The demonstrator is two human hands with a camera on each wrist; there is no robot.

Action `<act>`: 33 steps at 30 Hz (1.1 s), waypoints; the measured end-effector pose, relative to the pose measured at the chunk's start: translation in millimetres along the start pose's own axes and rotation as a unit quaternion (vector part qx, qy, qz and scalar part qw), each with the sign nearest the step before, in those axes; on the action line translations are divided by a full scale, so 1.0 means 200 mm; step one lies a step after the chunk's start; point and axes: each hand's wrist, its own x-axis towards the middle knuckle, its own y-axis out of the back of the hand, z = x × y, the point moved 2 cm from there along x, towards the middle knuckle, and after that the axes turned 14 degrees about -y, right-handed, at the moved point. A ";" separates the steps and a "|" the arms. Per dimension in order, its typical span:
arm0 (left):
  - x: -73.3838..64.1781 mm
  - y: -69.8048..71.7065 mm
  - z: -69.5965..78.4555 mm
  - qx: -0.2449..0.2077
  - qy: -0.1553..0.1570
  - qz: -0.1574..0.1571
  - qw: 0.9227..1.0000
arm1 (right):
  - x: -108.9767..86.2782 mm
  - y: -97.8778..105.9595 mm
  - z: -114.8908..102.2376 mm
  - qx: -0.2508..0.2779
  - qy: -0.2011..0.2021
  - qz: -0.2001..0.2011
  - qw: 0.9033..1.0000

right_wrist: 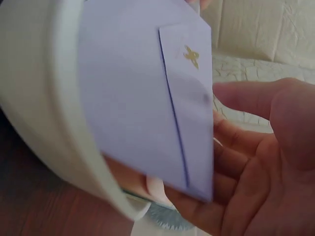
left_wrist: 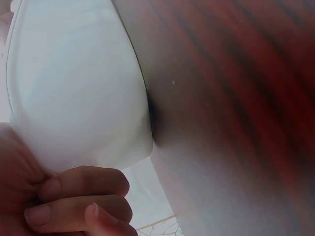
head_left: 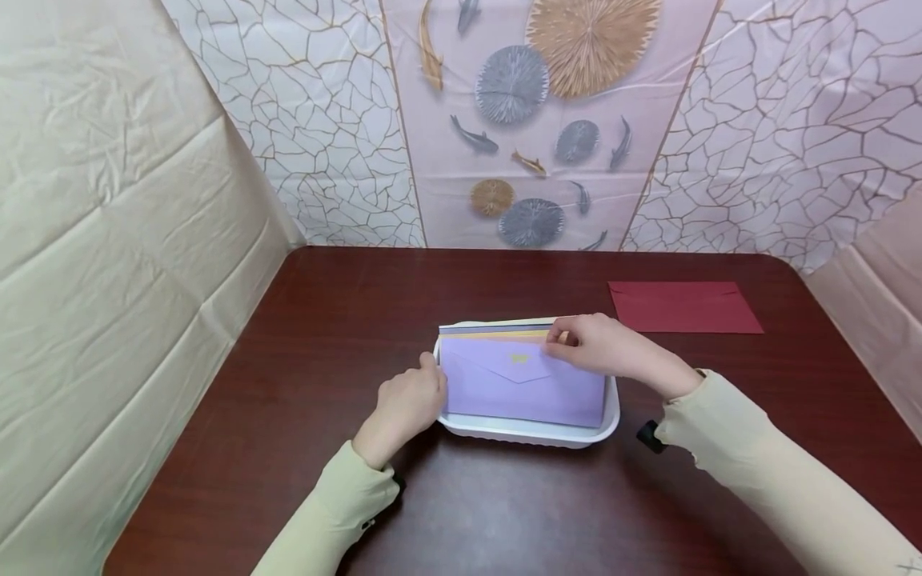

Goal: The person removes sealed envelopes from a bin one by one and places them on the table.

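Observation:
A lavender envelope (head_left: pixel 515 392) with a small gold motif on its flap leans at the front of a white plastic basket (head_left: pixel 519 432). Behind it, the top edges of yellow, blue-grey and pale envelopes (head_left: pixel 497 328) show. My right hand (head_left: pixel 594 344) pinches the lavender envelope at its top edge; in the right wrist view the thumb (right_wrist: pixel 246 98) lies on the near side and the fingers reach behind. At the basket's left end, my left hand (head_left: pixel 410 396) grips the rim, its fingers curled against the white wall (left_wrist: pixel 83 93) in the left wrist view.
A dark red envelope (head_left: pixel 684 308) lies flat on the brown wooden table (head_left: pixel 302 360), behind and to the right of the basket. Patterned cloth (head_left: pixel 519 160) hangs along the table's back edge, and a cream cloth (head_left: pixel 130 264) hangs at the left.

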 end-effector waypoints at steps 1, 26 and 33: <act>0.00 0.00 0.00 -0.001 0.001 -0.002 1.000 | -0.01 0.00 0.01 0.009 0.000 -0.008 1.000; 0.01 0.00 -0.01 -0.004 0.000 -0.009 1.000 | -0.14 -0.05 0.20 0.155 -0.007 -0.071 0.985; 0.01 0.00 -0.01 0.000 -0.001 -0.003 1.000 | -0.14 -0.06 0.20 0.143 -0.006 -0.056 0.988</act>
